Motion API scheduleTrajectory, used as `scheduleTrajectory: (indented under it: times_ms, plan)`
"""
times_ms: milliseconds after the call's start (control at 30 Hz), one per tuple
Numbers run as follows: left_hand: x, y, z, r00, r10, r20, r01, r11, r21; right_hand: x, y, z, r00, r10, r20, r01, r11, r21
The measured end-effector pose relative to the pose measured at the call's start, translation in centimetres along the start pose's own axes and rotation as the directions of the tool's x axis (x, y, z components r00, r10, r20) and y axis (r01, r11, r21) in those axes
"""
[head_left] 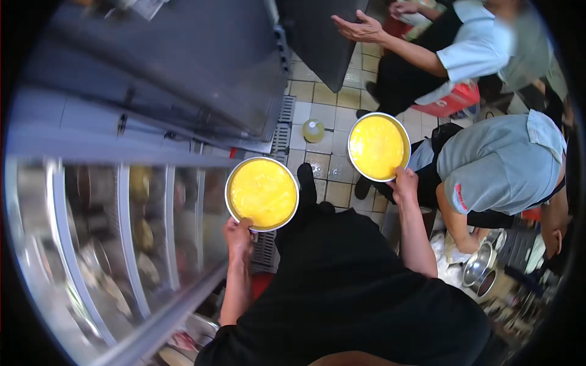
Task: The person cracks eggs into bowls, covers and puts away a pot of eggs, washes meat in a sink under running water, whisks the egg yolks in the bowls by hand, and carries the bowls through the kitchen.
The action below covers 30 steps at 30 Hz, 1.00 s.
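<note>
My left hand (239, 236) grips the near rim of a round metal pan (228, 204), thumb over the edge. Smooth yellow liquid, like beaten egg, covers the inside of this pan. In my right hand (405, 185) is a second round pan (350, 148) of the same kind, pinched at its lower right rim and holding the same yellow liquid. Both pans are held apart from each other, above the tiled floor and roughly level. The fingers beneath each pan are partly hidden.
Glass-fronted shelving (125, 238) and a dark metal cabinet (201, 73) line my left. A bottle of yellowish liquid (314, 130) stands on the tiles. At right a co-worker in grey (500, 158) bends over metal bowls (478, 265); another person's hand (360, 27) reaches out beyond.
</note>
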State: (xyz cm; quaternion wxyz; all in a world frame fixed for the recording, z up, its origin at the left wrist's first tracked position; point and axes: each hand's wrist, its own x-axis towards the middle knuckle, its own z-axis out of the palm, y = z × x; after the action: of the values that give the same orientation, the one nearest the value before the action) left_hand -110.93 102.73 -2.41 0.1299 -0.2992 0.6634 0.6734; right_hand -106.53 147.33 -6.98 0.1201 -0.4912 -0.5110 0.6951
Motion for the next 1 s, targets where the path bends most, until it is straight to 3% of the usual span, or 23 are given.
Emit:
scheduleTrajectory:
  times_ms: [167,400,467,533,633,733,767,800,900,1000]
  plan:
    - [8.7,4.0,6.5,0.991,0.051,0.123,-0.058,0.997,0.055,5.6,-3.3,2.8,0.991,-0.018,-0.131,0.028,0.997,0.072]
    - [17.7,9.9,16.8,0.936,-0.005,0.353,-0.074,0.975,0.209,12.3,-7.0,4.9,0.94,-0.002,-0.341,0.082,0.972,0.219]
    - [20.0,10.9,19.9,0.928,-0.036,0.37,-0.068,0.962,0.264,14.7,-8.0,5.5,0.915,0.016,-0.402,0.119,0.944,0.308]
    - [21.1,11.7,23.2,0.928,-0.027,0.371,-0.043,0.983,0.181,17.6,-7.9,5.2,0.908,0.02,-0.419,0.096,0.962,0.254]
    - [21.6,13.9,28.6,0.936,-0.043,0.35,-0.049,0.967,0.248,22.2,-9.5,6.6,0.857,0.102,-0.505,0.127,0.908,0.4]
    - [23.8,15.8,32.0,0.919,-0.111,0.379,0.0,0.96,0.281,26.0,-12.2,9.8,0.809,0.076,-0.583,0.246,0.857,0.453]
    - [24.2,16.8,33.6,0.925,-0.124,0.36,-0.002,0.944,0.331,28.1,-10.9,9.7,0.78,0.031,-0.625,0.268,0.886,0.378]
    - [24.8,17.4,35.2,0.917,-0.124,0.38,-0.016,0.939,0.345,30.5,-10.6,10.0,0.695,-0.005,-0.719,0.359,0.869,0.341]
    - [25.8,18.4,40.2,0.906,-0.147,0.396,-0.002,0.935,0.354,35.8,-12.4,10.1,0.694,0.101,-0.713,0.363,0.806,0.467]
    - [30.1,19.6,41.6,0.867,-0.176,0.466,0.032,0.953,0.301,39.7,-13.3,11.9,0.651,0.071,-0.755,0.423,0.793,0.439]
